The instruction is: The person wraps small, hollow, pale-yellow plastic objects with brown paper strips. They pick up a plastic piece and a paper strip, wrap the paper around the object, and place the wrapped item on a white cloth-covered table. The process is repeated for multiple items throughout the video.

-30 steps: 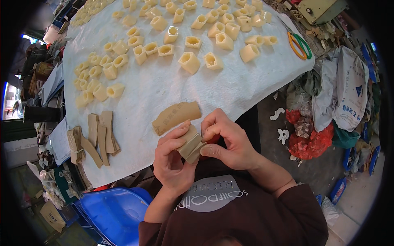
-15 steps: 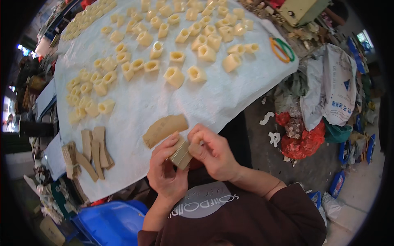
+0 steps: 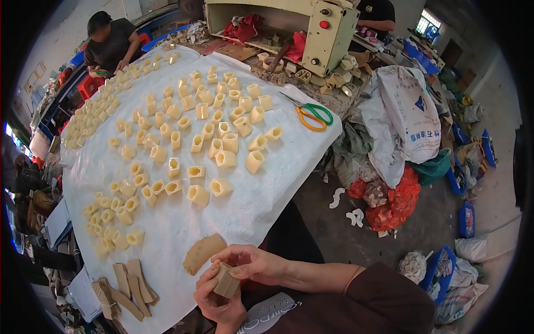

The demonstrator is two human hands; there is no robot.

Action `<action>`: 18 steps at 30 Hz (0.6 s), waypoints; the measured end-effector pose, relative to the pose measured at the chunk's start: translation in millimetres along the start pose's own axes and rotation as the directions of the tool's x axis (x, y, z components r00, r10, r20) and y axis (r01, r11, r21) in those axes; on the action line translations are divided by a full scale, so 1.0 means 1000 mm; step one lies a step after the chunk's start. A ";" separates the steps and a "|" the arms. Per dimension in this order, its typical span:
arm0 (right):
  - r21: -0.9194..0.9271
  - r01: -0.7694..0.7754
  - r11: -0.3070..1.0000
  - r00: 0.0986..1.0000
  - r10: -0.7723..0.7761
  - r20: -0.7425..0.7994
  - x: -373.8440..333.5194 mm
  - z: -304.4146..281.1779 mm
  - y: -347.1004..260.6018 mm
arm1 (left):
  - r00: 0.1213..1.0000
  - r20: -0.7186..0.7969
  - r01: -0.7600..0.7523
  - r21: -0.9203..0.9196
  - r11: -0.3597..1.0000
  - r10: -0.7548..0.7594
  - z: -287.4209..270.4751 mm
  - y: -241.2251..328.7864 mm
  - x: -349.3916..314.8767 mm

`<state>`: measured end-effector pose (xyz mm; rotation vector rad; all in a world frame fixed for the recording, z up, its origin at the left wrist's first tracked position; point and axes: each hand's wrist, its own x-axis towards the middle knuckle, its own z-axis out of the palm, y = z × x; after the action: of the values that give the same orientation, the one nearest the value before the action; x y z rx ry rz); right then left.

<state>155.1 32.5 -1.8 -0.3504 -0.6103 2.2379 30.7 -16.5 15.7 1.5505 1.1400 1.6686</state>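
Tan block [image 3: 227,283] sits between both hands, close to torso, near curved brown piece [image 3: 203,253] on white sheet [image 3: 245,220]. Held low and near, I judge from my remote end, for steadiness. Brown strips [image 3: 136,285] piled at left, likely for easy reach; hollow yellow pieces [image 3: 255,161] stand or lie spread, perhaps to keep them separate. Left hand [image 3: 221,305]: fingers wrapped around block, spread about its width. Right hand [image 3: 256,266]: thumb and forefinger narrow, seemingly gripping block's upper end; hidden fingertips I cannot tell.
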 end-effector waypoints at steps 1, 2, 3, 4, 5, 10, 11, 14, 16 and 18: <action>-0.034 0.015 0.999 1.000 -0.015 0.003 -0.001 0.002 0.001 | 1.000 0.002 -0.012 0.002 1.000 0.012 -0.001 0.002 -0.001; -0.067 0.030 0.997 1.000 -0.029 0.007 -0.001 0.004 0.000 | 1.000 -0.003 -0.027 0.022 0.999 0.027 -0.001 0.002 -0.001; -0.101 0.044 0.994 0.999 -0.043 0.011 -0.001 0.006 -0.001 | 0.999 -0.008 -0.042 0.041 0.998 0.042 0.000 0.001 0.000; -0.116 0.043 0.992 0.999 -0.046 -0.018 -0.001 0.008 0.001 | 0.999 -0.014 -0.048 0.065 0.997 0.049 -0.001 0.000 -0.001; -0.132 0.041 0.990 0.998 -0.047 -0.048 -0.001 0.009 0.002 | 0.996 -0.014 -0.081 0.083 0.993 0.083 -0.001 -0.002 0.000; -0.358 0.022 0.934 0.986 -0.079 -0.146 0.009 0.018 -0.005 | 0.985 -0.066 -0.142 0.207 0.968 0.159 0.002 -0.019 0.010; -0.475 0.072 0.877 0.978 -0.155 -0.139 0.013 0.018 -0.006 | 0.983 -0.125 -0.122 0.120 0.985 0.137 0.002 -0.024 0.012; -0.592 0.109 0.799 0.964 -0.230 -0.133 0.011 0.016 -0.011 | 0.956 -0.130 -0.242 0.149 0.959 0.262 -0.004 -0.027 0.023; -0.603 0.059 0.796 0.980 -0.163 -0.119 0.008 0.029 -0.020 | 0.961 -0.099 -0.246 0.135 0.960 0.260 -0.002 -0.027 0.026; -0.607 0.079 0.791 0.983 -0.162 -0.083 0.011 0.031 -0.019 | 0.966 -0.086 -0.236 0.076 0.969 0.242 -0.001 -0.026 0.025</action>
<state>146.3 41.8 34.2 -0.7481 -1.2401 1.8282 22.8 17.2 4.7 1.7239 1.0997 1.8968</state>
